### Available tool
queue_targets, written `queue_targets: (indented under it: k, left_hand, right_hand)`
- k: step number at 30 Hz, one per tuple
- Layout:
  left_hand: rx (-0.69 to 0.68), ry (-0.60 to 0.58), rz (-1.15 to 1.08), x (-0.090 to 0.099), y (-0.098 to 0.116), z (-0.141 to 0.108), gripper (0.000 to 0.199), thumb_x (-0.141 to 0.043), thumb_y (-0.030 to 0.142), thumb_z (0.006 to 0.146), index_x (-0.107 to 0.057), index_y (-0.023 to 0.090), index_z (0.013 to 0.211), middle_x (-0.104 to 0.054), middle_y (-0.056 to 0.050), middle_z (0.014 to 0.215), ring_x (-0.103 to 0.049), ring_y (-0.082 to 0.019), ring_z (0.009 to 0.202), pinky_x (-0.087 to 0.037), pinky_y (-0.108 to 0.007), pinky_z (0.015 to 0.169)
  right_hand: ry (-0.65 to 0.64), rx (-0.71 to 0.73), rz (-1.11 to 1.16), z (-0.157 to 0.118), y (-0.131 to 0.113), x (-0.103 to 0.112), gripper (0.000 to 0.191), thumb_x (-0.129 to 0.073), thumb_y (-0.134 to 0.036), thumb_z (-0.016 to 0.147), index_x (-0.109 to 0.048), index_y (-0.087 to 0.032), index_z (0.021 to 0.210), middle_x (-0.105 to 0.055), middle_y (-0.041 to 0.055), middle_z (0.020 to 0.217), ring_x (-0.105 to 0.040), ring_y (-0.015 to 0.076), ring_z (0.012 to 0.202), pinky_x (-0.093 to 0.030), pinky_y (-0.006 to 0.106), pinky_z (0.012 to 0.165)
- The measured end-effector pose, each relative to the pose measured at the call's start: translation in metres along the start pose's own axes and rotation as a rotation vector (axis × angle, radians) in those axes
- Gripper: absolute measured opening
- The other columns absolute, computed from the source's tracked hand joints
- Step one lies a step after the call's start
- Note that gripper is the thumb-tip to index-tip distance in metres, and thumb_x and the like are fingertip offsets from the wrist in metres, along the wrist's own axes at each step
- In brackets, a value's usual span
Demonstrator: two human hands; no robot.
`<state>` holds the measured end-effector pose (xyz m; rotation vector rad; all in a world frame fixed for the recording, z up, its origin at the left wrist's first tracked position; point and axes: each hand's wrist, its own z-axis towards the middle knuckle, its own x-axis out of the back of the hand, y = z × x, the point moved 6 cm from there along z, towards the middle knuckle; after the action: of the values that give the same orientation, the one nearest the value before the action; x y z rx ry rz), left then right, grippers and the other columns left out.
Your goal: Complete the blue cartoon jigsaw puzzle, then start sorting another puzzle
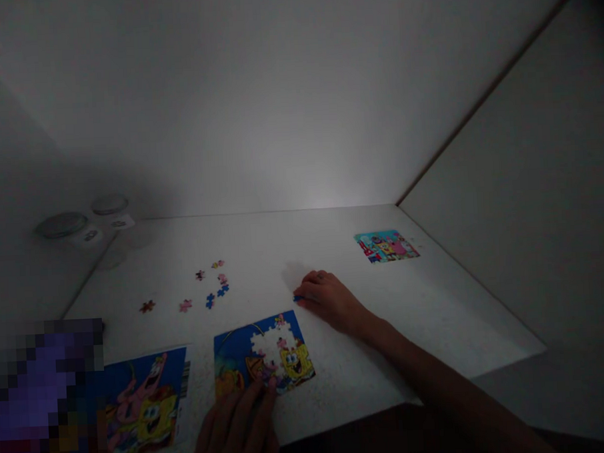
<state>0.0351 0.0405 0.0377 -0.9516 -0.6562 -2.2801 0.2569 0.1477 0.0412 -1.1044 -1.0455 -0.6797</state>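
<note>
A partly assembled jigsaw puzzle point(232, 346) lies flat on the white table, with a white gap in its upper middle. My left hand point(240, 423) rests with fingers stretched out on the puzzle's lower edge. Just right of the puzzle's top corner, my right hand point(325, 295) pinches a small blue puzzle piece point(298, 298) above the table. Several loose pieces are spread behind the puzzle, among them a pink piece point(185, 305), a brown piece point(147, 306) and a blue piece point(210, 300).
Left of the puzzle lies a reference picture point(144, 400) with the same cartoon figures. Another colourful picture point(387, 246) is at the back right of the table point(322, 239). Two clear lidded jars point(64, 225) stand at the back left. A blurred purple patch covers the lower left corner.
</note>
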Motion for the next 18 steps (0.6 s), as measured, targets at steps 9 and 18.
queue_targets:
  k: [9,18]
  left_hand:
    - [0.032,-0.046,-0.034,0.001,-0.001,-0.001,0.03,-0.041,0.025,0.094,-0.065,0.021,0.112,-0.068,-0.003,0.109,-0.056,-0.021,0.098,-0.037,-0.037,0.091]
    - [0.052,-0.059,-0.05,0.002,-0.001,-0.004,0.031,-0.043,0.025,0.093,-0.064,0.02,0.115,-0.066,-0.004,0.114,-0.054,-0.022,0.102,-0.038,-0.038,0.093]
  right_hand:
    - [-0.092,-0.05,0.072,0.009,-0.001,0.003,0.002,-0.056,-0.017,0.087,-0.058,-0.018,0.086,-0.061,0.0085,0.093,-0.055,0.0209,0.089,-0.044,0.035,0.081]
    - [-0.179,-0.175,0.449,0.013,-0.026,0.006,0.004,-0.052,-0.023,0.088,-0.052,-0.019,0.088,-0.059,0.0022,0.082,-0.054,0.0149,0.073,-0.044,0.028,0.066]
